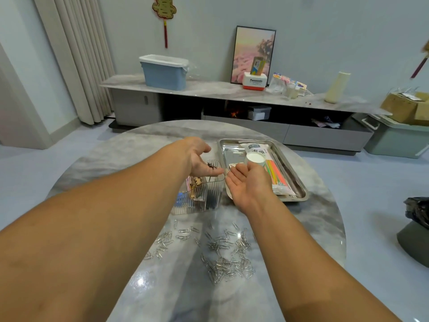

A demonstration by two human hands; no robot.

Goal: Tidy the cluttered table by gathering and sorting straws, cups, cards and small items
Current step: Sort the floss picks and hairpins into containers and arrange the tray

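Observation:
My left hand [200, 160] hovers palm up over a clear ribbed organizer [197, 198], fingers loosely spread. Small dark bits [211, 166] show at its fingertips; I cannot tell whether they lie on the fingers or in the compartment behind. My right hand [247, 182] is held flat and open, palm facing left, at the left rim of a steel tray [300, 189]. Its fingertips almost meet the left fingertips. In the tray stand a white paper cup [255, 158] and a pack of coloured straws [277, 176]. Several silver paper clips [222, 254] lie scattered on the near side of the table.
The round marble table [139, 149] ends close behind the tray. A low TV cabinet [209, 89] with a blue bin [164, 72], a picture and a vase stands beyond. A black bag on a stool [417, 219] is at the right.

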